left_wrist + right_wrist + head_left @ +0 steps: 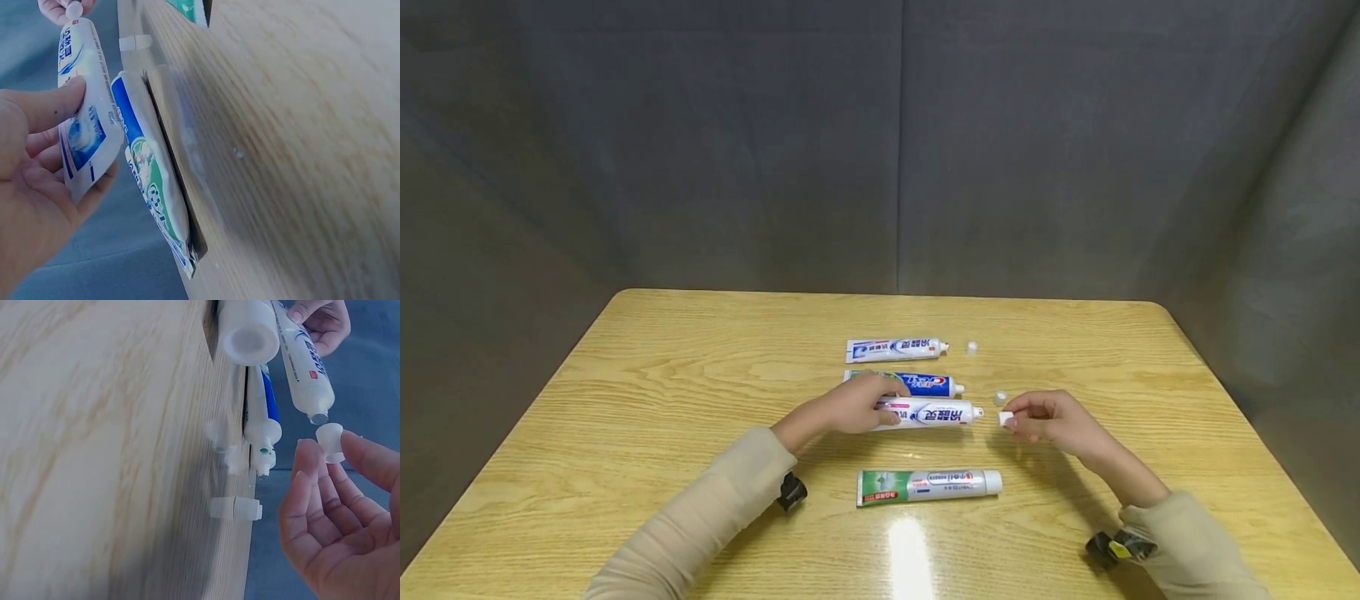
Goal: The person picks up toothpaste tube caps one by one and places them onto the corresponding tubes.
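Note:
My left hand [856,403] grips a white and blue toothpaste tube [936,412] by its flat tail half, thumb on the printed face. The tube is held above the table, its uncapped nozzle pointing right. In my right hand [1063,427] a small white cap [329,441] is pinched between thumb and fingertips. The right wrist view shows a small gap between this cap and the nozzle. Just behind the held tube lies a blue and green Crest toothpaste tube [931,385], uncapped and partly hidden by my left hand. A loose white cap [1000,398] stands on the table near its nozzle.
On the wooden table [700,350], another white and blue toothpaste tube [895,350] lies uncapped at the back, with a white cap [972,347] to its right. Nearer the front is a green and silver toothpaste tube [928,486] with its cap on. A dark cloth [760,167] hangs behind.

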Demonstrator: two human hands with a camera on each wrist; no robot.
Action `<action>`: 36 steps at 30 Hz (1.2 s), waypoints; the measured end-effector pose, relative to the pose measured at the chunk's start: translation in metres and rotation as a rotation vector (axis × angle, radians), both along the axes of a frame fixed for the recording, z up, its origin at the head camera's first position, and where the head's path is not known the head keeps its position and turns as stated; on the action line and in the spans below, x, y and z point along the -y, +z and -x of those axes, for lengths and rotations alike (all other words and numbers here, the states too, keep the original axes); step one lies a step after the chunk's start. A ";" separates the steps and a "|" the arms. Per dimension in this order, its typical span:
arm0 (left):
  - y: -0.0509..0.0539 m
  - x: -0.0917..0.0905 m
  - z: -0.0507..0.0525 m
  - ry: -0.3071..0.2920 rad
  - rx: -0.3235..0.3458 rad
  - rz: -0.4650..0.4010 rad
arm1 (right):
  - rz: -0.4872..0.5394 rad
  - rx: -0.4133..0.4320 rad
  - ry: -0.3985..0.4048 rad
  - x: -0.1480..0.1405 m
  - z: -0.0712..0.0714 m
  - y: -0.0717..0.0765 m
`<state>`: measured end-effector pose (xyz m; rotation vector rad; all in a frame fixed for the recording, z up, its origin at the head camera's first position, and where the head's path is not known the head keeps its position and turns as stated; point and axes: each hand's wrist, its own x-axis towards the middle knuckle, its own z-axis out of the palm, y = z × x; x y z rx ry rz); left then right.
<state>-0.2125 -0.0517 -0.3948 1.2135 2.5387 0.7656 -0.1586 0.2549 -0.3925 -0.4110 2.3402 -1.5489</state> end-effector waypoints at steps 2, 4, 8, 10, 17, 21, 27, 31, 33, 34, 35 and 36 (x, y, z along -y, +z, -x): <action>0.001 0.000 0.000 -0.001 -0.001 -0.009 | -0.002 -0.011 -0.004 0.002 0.001 -0.001; 0.001 0.000 -0.001 -0.002 0.000 -0.018 | -0.004 -0.020 -0.013 0.004 0.002 -0.001; 0.002 -0.001 -0.002 -0.004 0.008 -0.048 | 0.002 -0.035 -0.036 0.008 0.003 -0.003; 0.002 -0.001 -0.002 -0.005 0.009 -0.064 | 0.011 -0.039 -0.052 0.009 0.003 -0.003; 0.004 -0.002 -0.004 -0.001 0.009 -0.071 | 0.033 -0.040 -0.086 0.012 0.004 -0.004; 0.005 -0.002 -0.004 -0.002 0.003 -0.078 | 0.046 -0.041 -0.083 0.013 0.004 -0.003; 0.007 -0.003 -0.005 0.004 0.003 -0.074 | 0.048 -0.042 -0.073 0.015 0.004 -0.004; 0.006 -0.003 -0.005 0.005 -0.007 -0.079 | 0.037 -0.045 -0.074 0.017 0.004 -0.004; 0.006 -0.003 -0.005 0.007 -0.009 -0.078 | 0.033 -0.048 -0.069 0.018 0.005 -0.005; 0.005 -0.003 -0.005 0.009 -0.009 -0.078 | 0.032 -0.050 -0.066 0.019 0.005 -0.005; 0.005 -0.004 -0.005 0.012 -0.008 -0.077 | 0.030 -0.050 -0.069 0.020 0.005 -0.005; 0.005 -0.004 -0.005 0.014 -0.007 -0.076 | 0.030 -0.054 -0.070 0.020 0.005 -0.005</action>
